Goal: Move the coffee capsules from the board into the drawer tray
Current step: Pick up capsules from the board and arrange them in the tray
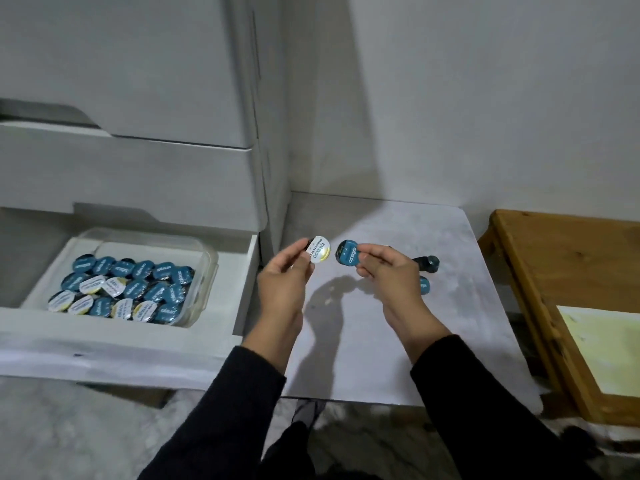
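Two capsules held up over the board (398, 306): white-lidded capsule (320, 252) pinched in left hand (282, 282), teal capsule (348, 256) pinched in right hand (388, 271), both clear of the surface, lids tilted toward the camera. Half hidden behind the right hand, two more on the board: a dark one lying on its side (429, 263) and a teal one (424, 285), only an edge showing. Any further capsules under the hand impossible to tell. Lid print mostly too small to read. Dark sleeves (225, 410) cut off at the bottom edge.

Filled almost to the brim with teal and white lids, a clear tray (204, 282) in the open drawer (239, 271) at left, well apart from the hands. Closed white drawer fronts (138, 174) stacked above. Pale, mottled grey board flat on a low surface, hand shadows cast on it. Plain white wall (485, 98) behind. Wooden frame (519, 271) at right, cut off by the edge, a yellowish sheet (606, 348) inside it.
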`<state>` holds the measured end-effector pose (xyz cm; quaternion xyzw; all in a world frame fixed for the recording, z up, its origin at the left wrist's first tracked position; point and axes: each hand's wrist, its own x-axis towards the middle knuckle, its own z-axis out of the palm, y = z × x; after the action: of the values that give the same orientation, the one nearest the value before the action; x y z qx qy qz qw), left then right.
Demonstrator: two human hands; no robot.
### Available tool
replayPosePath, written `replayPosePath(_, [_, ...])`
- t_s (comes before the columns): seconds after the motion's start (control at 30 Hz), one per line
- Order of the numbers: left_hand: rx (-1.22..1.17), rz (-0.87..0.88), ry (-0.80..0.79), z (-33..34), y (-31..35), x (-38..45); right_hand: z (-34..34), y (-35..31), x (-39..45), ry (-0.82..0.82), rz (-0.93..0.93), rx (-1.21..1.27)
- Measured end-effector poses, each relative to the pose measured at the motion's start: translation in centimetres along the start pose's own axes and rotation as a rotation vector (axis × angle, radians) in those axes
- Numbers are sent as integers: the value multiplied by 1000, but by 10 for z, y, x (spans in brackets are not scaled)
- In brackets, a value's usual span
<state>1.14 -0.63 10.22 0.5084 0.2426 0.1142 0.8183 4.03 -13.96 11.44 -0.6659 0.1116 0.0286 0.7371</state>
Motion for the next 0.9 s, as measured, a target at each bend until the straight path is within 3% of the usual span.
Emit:
replayPosePath(0.2, [-3,86,97,-56,40,-1,52,-7,-33,-106,-6,-50])
replayPosePath(0.5, [21,39,268,-165,89,44,169,13,-61,-229,18,-172])
replayPosePath(0.7, [71,-47,329,-254,133,110,272,39,-57,-208,111,-178])
replayPosePath(0.9, [117,-177,273,-303,154,170,357,63,-46,-136,236,-84])
